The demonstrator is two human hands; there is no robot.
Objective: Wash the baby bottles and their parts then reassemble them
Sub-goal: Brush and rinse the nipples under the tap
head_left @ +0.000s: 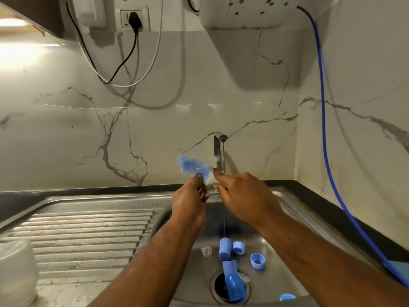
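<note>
Your left hand (189,201) and right hand (245,196) both pinch the sponge (192,168) with curled fingers by the tap (218,149), while parts (224,249) lie loose in the sink (292,220) below, and the cap (234,286) over the open drain (218,284) could wash in or jam.

A white wall veined in grey marble (199,120) rises behind a steel sink (287,218). A steel tap (218,149) at the sink's back edge runs a thin stream. The ribbed drainboard (88,235) on the left carries blurred clear plastic containers (15,273) at its front left corner. Above, a black plug (134,19) sits in a socket, and a black cable (125,60) and a white cable (157,49) loop below. A blue hose (324,129) drops from a white appliance (254,12) at the top right.
</note>
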